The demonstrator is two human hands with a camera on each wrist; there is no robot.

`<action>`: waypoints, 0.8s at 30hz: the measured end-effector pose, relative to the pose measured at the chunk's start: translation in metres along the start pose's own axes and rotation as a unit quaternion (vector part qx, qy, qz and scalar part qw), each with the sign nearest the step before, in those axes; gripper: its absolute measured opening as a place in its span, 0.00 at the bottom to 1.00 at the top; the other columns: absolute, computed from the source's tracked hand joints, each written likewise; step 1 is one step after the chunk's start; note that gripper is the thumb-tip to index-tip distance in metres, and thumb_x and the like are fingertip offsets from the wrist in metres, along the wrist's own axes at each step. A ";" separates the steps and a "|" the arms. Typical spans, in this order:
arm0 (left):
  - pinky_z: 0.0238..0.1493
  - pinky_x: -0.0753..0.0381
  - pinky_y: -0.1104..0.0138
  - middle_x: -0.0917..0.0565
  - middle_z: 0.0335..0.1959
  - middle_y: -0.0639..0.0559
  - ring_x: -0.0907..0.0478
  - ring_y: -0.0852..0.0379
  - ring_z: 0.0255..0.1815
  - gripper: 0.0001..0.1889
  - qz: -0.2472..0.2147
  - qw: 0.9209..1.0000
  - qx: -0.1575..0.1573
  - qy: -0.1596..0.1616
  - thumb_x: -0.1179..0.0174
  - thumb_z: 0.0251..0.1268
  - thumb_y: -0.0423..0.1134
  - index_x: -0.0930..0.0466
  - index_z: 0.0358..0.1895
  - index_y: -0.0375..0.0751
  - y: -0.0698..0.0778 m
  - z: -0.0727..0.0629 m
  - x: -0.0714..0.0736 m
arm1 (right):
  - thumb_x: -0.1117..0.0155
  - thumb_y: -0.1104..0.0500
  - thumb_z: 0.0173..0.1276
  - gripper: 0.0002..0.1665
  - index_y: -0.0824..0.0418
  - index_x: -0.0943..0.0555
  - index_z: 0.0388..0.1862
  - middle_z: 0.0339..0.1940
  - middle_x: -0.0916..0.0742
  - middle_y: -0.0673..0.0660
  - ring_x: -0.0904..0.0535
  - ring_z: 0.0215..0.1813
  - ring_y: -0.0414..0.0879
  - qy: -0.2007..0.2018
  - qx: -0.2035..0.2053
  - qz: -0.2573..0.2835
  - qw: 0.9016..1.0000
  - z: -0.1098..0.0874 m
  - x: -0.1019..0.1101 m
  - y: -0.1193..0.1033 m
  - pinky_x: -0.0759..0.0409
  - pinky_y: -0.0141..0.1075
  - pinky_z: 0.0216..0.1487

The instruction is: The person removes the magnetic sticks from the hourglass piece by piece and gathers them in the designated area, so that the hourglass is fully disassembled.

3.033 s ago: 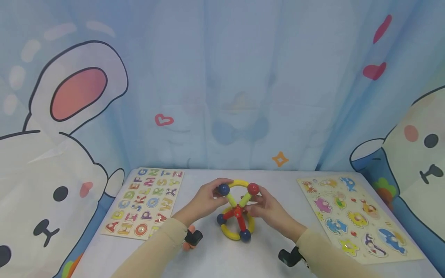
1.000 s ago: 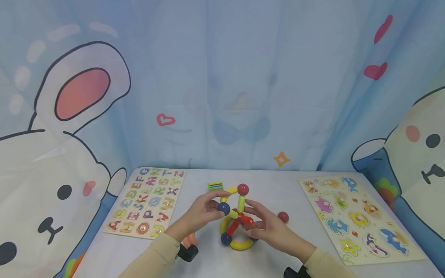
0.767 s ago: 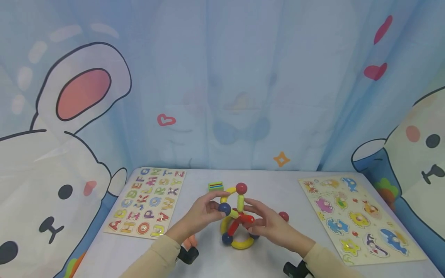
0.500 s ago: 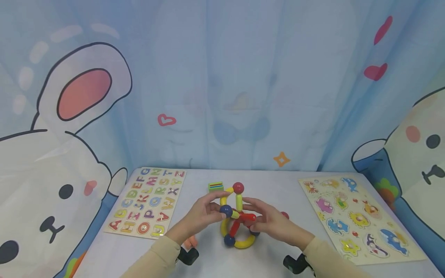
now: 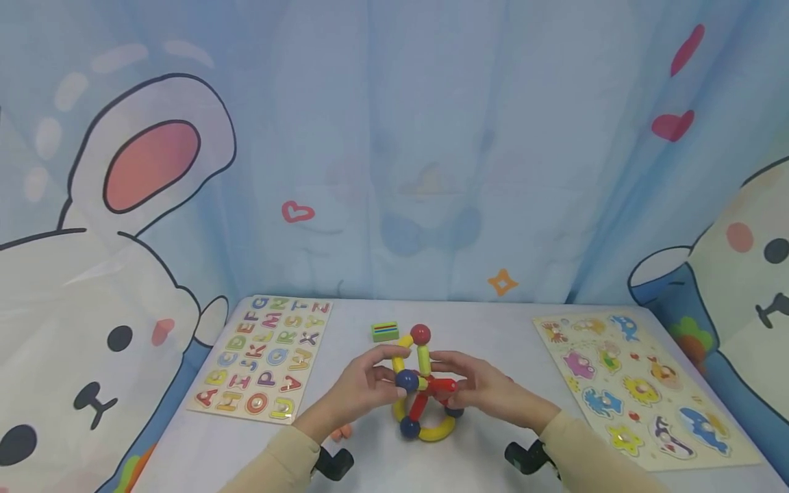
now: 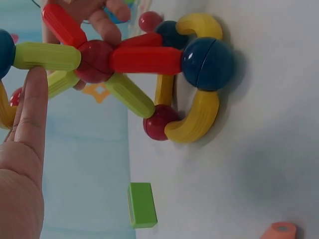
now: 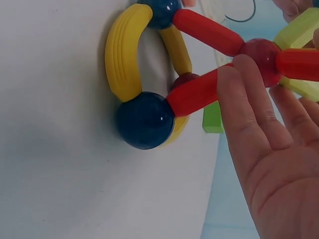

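A magnetic stick-and-ball structure [image 5: 419, 405] stands on the table on a ring of curved yellow sticks. Red sticks and a light green stick rise from the ring's balls to a central red ball [image 6: 94, 60]. Green sticks carry an upper blue ball [image 5: 407, 380] and a top red ball [image 5: 420, 334], joined by yellow curved pieces. My left hand [image 5: 360, 387] holds the structure at the upper blue ball, thumb near it. My right hand [image 5: 493, 390] grips the side red stick [image 5: 442, 385]; its fingers reach the central ball in the right wrist view.
An alphabet puzzle board [image 5: 261, 356] lies left, an animal puzzle board [image 5: 641, 390] right. Behind the structure sits a striped green block [image 5: 385, 331]. A loose red ball [image 6: 150, 21] lies beyond the structure. An orange piece [image 5: 341, 433] lies near my left wrist.
The structure has turned: the top red ball has shifted left, the upper blue ball right, and the side red stick now points right. My right hand has moved down from the top red ball.
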State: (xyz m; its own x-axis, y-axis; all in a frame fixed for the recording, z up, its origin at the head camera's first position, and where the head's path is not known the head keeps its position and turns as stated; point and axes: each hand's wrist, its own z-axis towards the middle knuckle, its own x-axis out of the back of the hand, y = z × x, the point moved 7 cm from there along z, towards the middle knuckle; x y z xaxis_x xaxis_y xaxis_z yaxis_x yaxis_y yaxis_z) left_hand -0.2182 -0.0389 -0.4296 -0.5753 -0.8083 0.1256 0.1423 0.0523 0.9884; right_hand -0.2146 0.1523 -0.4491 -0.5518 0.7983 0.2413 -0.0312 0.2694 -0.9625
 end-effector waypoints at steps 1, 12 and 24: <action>0.52 0.18 0.64 0.30 0.67 0.48 0.21 0.50 0.52 0.29 -0.004 1.000 0.001 -0.001 0.35 0.63 0.30 0.29 0.68 0.47 0.000 -0.001 -0.001 | 0.37 0.68 0.67 0.40 0.60 0.38 0.77 0.73 0.30 0.66 0.31 0.69 0.65 -0.001 0.000 0.000 1.000 0.001 0.000 0.000 0.20 0.51 0.57; 0.55 0.20 0.64 0.28 0.68 0.48 0.20 0.51 0.52 0.31 0.007 1.000 0.005 -0.021 0.38 0.67 0.32 0.33 0.73 0.46 0.002 0.001 0.002 | 0.38 0.66 0.67 0.40 0.60 0.38 0.77 0.74 0.31 0.65 0.27 0.67 0.60 -0.002 -0.031 0.062 0.998 -0.001 -0.005 0.009 0.19 0.49 0.55; 0.56 0.20 0.65 0.29 0.69 0.41 0.21 0.50 0.53 0.31 -0.018 1.000 0.008 -0.017 0.38 0.67 0.31 0.34 0.73 0.46 0.000 -0.001 -0.002 | 0.40 0.66 0.68 0.37 0.63 0.38 0.76 0.70 0.28 0.66 0.21 0.61 0.59 0.011 -0.014 0.079 0.997 -0.004 -0.010 0.010 0.20 0.48 0.58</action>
State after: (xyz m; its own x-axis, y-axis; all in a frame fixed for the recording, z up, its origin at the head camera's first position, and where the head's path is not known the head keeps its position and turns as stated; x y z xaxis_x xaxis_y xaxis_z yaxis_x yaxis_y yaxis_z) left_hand -0.2161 -0.0379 -0.4302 -0.6065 -0.7895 0.0934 0.1096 0.0333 0.9934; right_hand -0.2060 0.1490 -0.4610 -0.5300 0.8433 0.0891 0.0789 0.1537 -0.9850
